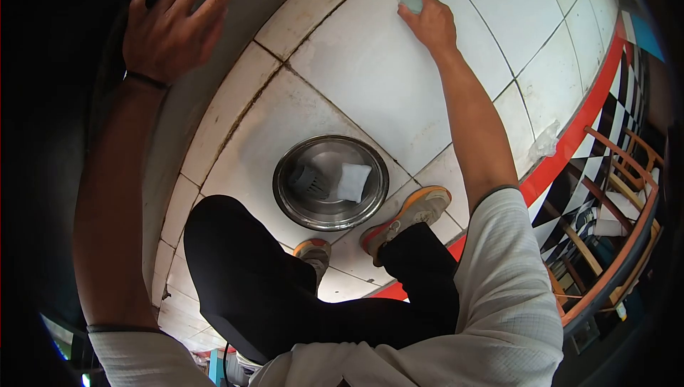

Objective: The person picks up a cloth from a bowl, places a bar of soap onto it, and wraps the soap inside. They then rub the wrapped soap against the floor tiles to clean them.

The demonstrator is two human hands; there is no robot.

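My right hand [432, 23] is closed round a pale green sponge-like piece [410, 3], which is against the white tiled surface [356, 52]. At the upper left, my left hand [174, 27] has its fingers spread over a grey ledge [246, 6] and holds nothing. Between my knees and the tiles stands a round metal basin [281, 200]. Inside it lie a white pad [353, 182] and a dark grey item with comb-like teeth [308, 182].
My shoes [420, 210] are just below and right of the basin. A red edge strip [570, 141] borders the tiles on the right, with a crumpled clear plastic piece [546, 139] beside it. Farther right are wooden-framed furniture [602, 273] and a black-and-white checkered surface.
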